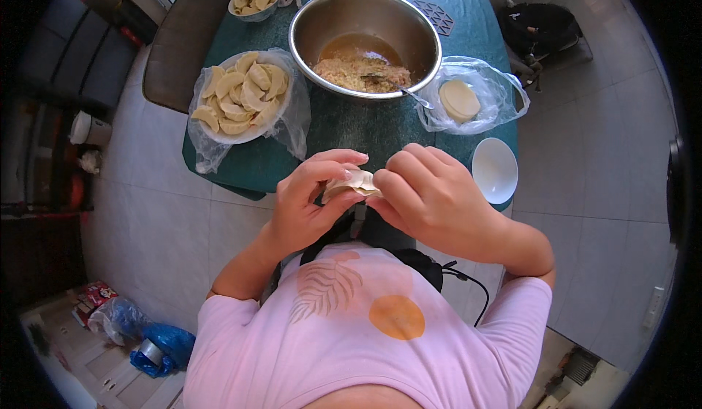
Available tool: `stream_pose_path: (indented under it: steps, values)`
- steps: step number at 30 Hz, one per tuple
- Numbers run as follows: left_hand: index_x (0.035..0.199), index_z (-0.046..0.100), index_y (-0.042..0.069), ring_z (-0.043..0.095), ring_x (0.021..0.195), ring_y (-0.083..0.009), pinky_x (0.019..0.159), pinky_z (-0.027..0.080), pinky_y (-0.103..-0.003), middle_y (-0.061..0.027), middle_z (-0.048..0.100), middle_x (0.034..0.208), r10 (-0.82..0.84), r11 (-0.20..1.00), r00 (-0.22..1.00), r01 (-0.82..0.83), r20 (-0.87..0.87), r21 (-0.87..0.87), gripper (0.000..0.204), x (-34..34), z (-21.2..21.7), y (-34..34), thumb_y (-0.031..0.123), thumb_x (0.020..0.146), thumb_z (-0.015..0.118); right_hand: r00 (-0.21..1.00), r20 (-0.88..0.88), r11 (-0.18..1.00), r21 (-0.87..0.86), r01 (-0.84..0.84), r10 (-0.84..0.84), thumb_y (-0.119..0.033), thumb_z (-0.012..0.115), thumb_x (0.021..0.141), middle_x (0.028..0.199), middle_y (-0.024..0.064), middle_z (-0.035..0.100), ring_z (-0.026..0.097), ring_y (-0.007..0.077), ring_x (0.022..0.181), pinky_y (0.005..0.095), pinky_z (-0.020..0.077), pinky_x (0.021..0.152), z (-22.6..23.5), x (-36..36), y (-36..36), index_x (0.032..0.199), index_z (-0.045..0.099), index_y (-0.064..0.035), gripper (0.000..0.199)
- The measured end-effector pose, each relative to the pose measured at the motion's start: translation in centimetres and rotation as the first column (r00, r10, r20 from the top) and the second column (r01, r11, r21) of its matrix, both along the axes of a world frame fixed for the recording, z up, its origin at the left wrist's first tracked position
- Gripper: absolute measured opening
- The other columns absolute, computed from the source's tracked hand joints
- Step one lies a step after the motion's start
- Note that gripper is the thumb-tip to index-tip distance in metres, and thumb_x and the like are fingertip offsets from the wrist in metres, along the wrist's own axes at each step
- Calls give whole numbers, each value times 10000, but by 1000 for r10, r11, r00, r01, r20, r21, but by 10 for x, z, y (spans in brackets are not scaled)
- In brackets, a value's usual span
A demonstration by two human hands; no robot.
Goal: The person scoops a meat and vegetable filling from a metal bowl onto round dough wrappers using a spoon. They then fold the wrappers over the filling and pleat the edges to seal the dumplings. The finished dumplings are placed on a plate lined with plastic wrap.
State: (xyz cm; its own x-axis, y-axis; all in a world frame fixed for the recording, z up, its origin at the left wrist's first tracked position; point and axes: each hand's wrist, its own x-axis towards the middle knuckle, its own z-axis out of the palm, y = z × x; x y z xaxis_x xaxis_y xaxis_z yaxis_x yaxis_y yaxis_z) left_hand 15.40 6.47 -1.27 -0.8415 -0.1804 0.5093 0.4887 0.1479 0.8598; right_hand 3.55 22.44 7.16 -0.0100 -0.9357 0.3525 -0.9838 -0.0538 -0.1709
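Note:
Between my two hands, just off the near edge of the table, is a pale dumpling [356, 182] with a pleated edge. My left hand [311, 193] curls round its left side, thumb below and fingers above. The fingers of my right hand [420, 190] pinch its right end. Beyond my hands stands a large steel bowl [303, 62] of minced filling [358, 71], with a spoon [418, 99] leaning on its rim. To the right, a stack of round dumpling wrappers [459, 100] lies on a clear plastic bag [504, 108]. A small white bowl [495, 171] sits nearer, by the table's right edge.
Left of the steel bowl, several folded dumplings [245, 91] fill a plate lined with plastic. A smaller bowl of dumplings [254, 0] stands at the far left of the green-covered table [344, 127]. A dark chair [183, 51] is against the left side; a lattice trivet [435, 18] lies behind.

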Motion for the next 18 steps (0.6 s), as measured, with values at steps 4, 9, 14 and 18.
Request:
stream_pose_path:
  steps: [4,9,14,18]
  values:
    - [1056,464,28,575,990,-181,817,486,-281,-199,538,1166,-59,981,995,42,85,189,299,5,2,4,-22,815,634,996,69,996,67,-54,49,-128,629,741,790,72,495,540,218,745,317,448,642,5,4,-2,860,505,-29,199]
    - [1142,496,17,578,986,-162,823,489,-274,-150,563,1140,-260,863,920,86,292,497,329,11,8,3,6,837,617,908,418,999,53,5,-27,-54,621,762,796,104,540,586,262,721,343,482,606,10,1,-1,902,518,-24,176]
    - [1180,503,8,614,924,-184,778,516,-272,-135,597,1095,-543,498,759,-54,359,866,351,12,3,-4,115,865,616,820,530,963,-22,268,-216,7,621,762,804,129,556,600,263,695,326,478,588,5,-22,-3,883,568,-16,133]
    - [1216,483,-5,609,934,-178,786,520,-266,-120,591,1095,-475,580,788,-53,391,813,374,12,17,-1,51,863,595,798,601,989,-92,118,-39,39,634,732,858,122,539,576,287,723,334,473,598,-1,0,5,922,585,-22,206]
